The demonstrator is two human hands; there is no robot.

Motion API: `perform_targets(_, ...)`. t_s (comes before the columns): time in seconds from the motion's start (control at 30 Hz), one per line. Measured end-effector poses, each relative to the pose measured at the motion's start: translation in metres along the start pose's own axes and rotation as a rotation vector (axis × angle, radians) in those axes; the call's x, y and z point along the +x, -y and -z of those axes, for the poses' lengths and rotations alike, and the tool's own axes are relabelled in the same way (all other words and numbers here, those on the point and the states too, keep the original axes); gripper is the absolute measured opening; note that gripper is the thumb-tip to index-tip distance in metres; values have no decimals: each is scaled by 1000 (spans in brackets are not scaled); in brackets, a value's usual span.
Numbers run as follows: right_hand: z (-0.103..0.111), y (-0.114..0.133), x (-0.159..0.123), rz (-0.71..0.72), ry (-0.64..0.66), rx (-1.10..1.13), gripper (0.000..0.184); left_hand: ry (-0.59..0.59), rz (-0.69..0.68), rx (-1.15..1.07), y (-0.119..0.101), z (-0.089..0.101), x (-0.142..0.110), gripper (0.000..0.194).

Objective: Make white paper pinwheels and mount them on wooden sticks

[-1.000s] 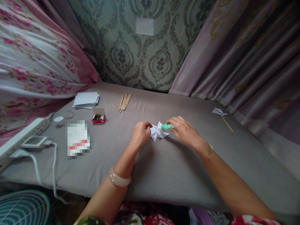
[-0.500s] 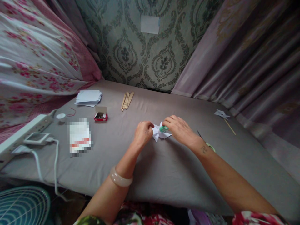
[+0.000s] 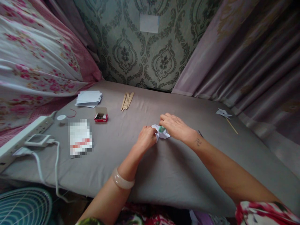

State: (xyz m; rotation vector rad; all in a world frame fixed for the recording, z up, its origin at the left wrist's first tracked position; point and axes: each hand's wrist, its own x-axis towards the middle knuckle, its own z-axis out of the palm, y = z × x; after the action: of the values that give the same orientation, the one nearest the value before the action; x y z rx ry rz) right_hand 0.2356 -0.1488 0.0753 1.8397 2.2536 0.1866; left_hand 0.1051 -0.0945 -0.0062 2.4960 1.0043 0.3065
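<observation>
My left hand is closed, with its fingertips pinching the left side of a white paper pinwheel low over the grey cloth. In my right hand is a small green glue stick, its end down at the middle of the pinwheel. Fingers hide part of the stick and the paper folds. Beside my right wrist, the dark tip of a pair of scissors pokes out, while the rest is covered by the forearm.
A finished pinwheel on a stick lies at the far right. Wooden sticks, stacked paper, a red box of small metal pieces and a blurred white packet lie left. A power strip with cables runs along the left edge.
My left hand has shifted slightly right and down on the pinwheel. My right hand has moved a little left with the glue stick, and its forearm now hides the scissors' handle.
</observation>
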Motion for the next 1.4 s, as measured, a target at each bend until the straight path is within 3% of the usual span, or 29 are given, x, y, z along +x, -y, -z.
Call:
perform_targets(0.57,0,-6,4,-70,115,-37,23,33,-30,68,0,-2,-1,35)
perform_targets(0.77,-5,-6,-8,-173,88,-10,35,22,-43,65,0,-2,-2,35)
perform_targets(0.9,-15,-10,-24,-275,9,89,33,4,-52,54,1,-2,-2,35)
perform_targets(1.07,-53,-27,-39,-454,-283,503,32,11,-52,53,2,-3,-1,34)
perform_targets(1.2,-93,-39,-44,-721,-595,1262,45,-16,-53,39,3,-4,0,34)
perform_targets(1.3,-112,-45,-46,-713,-665,1742,47,-23,-55,36,5,-5,1,35)
perform_targets(1.4,-124,-53,-45,-677,-710,1870,46,-38,-54,30,6,-6,3,35)
